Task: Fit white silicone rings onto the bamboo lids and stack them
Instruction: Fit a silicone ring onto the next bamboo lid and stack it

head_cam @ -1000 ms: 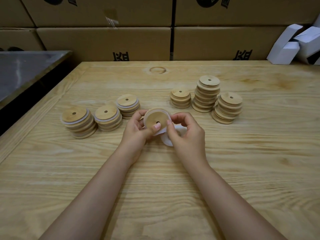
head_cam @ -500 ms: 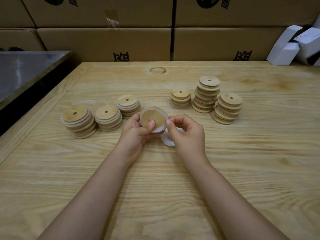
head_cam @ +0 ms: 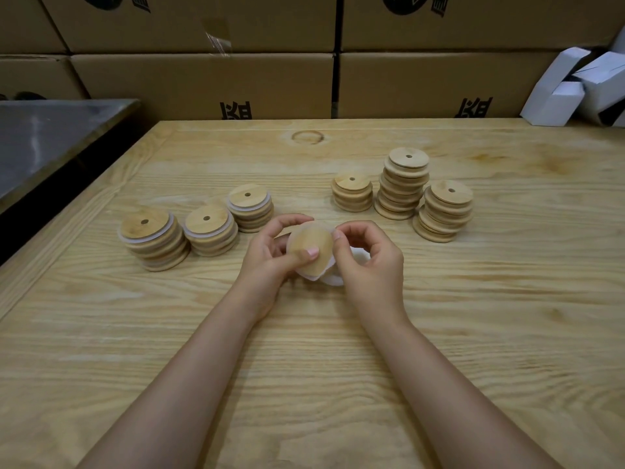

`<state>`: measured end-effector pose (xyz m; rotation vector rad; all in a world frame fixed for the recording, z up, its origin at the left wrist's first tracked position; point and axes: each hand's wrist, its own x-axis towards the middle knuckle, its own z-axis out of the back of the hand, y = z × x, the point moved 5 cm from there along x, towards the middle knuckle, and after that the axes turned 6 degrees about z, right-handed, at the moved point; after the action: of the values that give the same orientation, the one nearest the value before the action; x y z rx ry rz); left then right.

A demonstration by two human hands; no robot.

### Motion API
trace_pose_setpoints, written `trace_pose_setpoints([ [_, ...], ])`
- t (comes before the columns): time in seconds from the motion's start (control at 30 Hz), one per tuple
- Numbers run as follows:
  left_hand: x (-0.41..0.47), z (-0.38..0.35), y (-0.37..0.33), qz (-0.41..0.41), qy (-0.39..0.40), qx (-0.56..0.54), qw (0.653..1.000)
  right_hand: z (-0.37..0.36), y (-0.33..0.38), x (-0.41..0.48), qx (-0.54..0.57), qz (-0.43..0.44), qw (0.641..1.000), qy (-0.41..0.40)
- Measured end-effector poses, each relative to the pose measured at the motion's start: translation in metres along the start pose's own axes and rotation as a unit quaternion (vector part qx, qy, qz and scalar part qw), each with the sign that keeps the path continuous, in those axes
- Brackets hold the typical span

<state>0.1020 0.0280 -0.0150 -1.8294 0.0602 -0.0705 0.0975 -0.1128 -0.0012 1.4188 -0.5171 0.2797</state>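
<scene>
My left hand [head_cam: 270, 258] holds a round bamboo lid [head_cam: 313, 243] with a white silicone ring around its rim, thumb pressed on the lid's face. My right hand [head_cam: 368, 262] pinches the lid's right edge with curled fingers. More white rings [head_cam: 333, 279] lie on the table under my hands, mostly hidden. Three stacks of ringed lids stand to the left [head_cam: 154, 236] [head_cam: 209, 230] [head_cam: 250, 208]. Three stacks of bare bamboo lids stand to the right [head_cam: 351, 191] [head_cam: 404, 182] [head_cam: 444, 211].
The wooden table [head_cam: 338, 350] has a raised border on the left and far sides. Cardboard boxes [head_cam: 203, 82] line the back. White folded cartons [head_cam: 575, 89] sit at the back right. A dark metal surface [head_cam: 44, 137] lies off the left edge.
The lid has turned in my hands, so its hole no longer shows. My right fingers have shifted up to the lid's right edge.
</scene>
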Motion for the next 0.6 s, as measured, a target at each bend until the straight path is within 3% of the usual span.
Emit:
trace_pose_setpoints([
  [0.37,0.0039,0.0081,0.0039,0.014,-0.054,-0.028,0.998,-0.004,0.0051,-0.0031,-0.098,0.042,0.994,0.007],
  [0.6,0.0053,0.008,0.0045,0.013,-0.058,-0.036,0.998,-0.0044,-0.0002,-0.0028,-0.04,0.011,0.999,0.0],
])
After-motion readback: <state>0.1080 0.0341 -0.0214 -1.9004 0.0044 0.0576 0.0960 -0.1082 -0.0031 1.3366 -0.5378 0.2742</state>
